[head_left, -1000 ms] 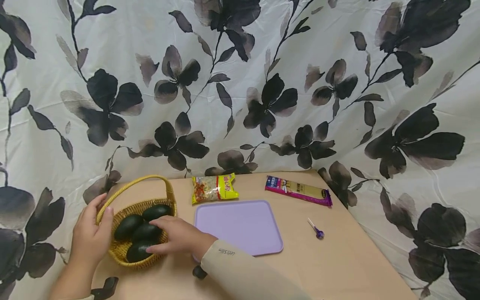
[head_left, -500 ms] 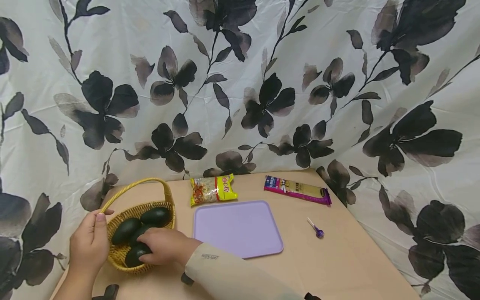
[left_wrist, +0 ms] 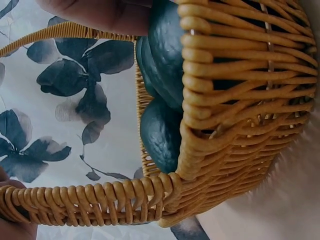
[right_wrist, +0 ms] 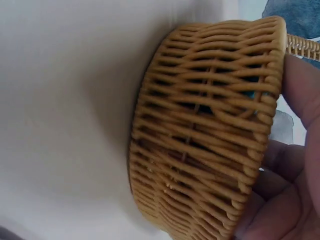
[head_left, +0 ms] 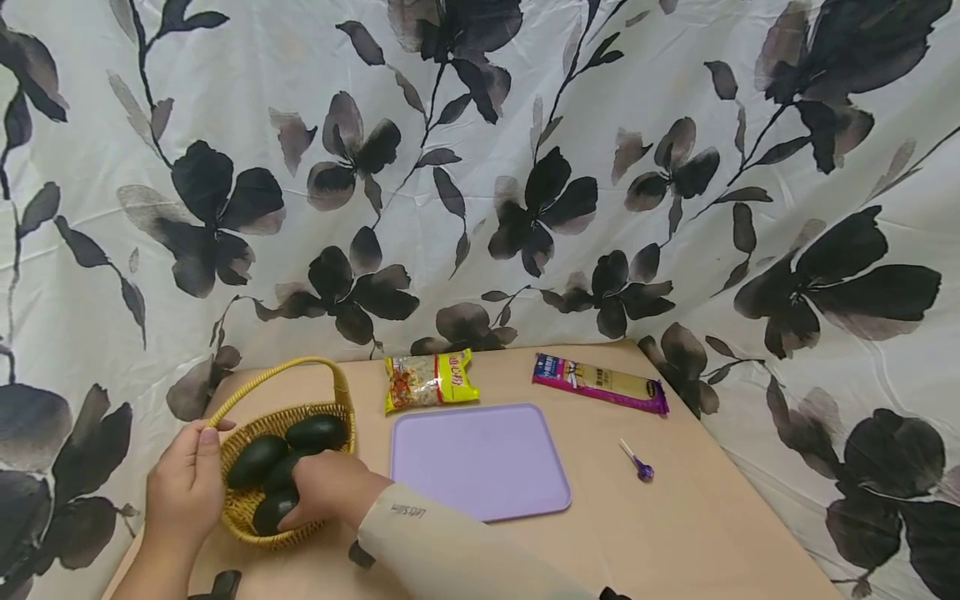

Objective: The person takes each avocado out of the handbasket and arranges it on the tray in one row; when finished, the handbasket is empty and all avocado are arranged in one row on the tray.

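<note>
A yellow wicker basket with an arched handle stands at the left of the table. Several dark green avocados lie in it, among them a front avocado, a left one and a back one. My left hand grips the left side of the handle. Reaching over the right rim, my right hand holds the front avocado at its right side, thumb low against it. In the right wrist view, the wicker wall hides what lies under the curled fingers.
A lilac tray lies right of the basket. Behind it is a yellow snack bag. Further right are a long purple packet and a purple lollipop. A floral cloth hangs along the table's back edge.
My right hand has moved down and left into the basket, from above the avocados onto the front one. My left hand has gone from spread beside the handle to gripping it.
</note>
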Action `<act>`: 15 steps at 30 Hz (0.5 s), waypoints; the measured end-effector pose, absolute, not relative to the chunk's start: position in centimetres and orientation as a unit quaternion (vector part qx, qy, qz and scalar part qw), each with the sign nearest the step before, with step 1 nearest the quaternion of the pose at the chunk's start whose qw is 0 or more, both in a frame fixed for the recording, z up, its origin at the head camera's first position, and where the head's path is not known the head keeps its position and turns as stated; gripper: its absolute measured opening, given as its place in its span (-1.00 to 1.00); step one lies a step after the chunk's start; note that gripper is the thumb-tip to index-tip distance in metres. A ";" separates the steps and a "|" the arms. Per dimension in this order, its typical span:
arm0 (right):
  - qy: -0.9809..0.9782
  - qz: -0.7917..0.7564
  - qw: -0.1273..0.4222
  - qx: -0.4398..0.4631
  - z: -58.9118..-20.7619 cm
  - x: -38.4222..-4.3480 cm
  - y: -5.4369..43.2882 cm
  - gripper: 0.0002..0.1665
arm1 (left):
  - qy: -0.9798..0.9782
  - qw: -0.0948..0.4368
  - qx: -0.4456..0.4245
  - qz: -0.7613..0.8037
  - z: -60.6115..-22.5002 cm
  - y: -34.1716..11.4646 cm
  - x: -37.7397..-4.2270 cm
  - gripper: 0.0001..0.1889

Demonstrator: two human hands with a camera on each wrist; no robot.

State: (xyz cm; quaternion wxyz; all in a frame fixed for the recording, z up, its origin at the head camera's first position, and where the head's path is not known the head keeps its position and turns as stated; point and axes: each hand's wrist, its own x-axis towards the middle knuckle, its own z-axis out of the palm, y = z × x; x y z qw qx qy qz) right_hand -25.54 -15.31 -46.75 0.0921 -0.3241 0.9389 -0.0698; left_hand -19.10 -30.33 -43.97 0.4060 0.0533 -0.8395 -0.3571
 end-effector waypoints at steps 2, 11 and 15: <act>0.938 -0.063 0.091 -0.328 -46.9 -25.6 -15.2 -0.54 | -0.840 0.407 0.050 -0.356 -44.0 -30.3 -19.1 -0.72; 0.931 -0.086 0.056 -0.350 -47.5 -25.5 -14.9 -0.56 | -0.838 0.411 0.044 -0.355 -44.1 -30.2 -18.9 -0.72; 0.927 -0.093 0.049 -0.360 -47.7 -25.5 -15.0 -0.61 | -0.838 0.415 0.048 -0.352 -44.1 -30.4 -18.9 -0.74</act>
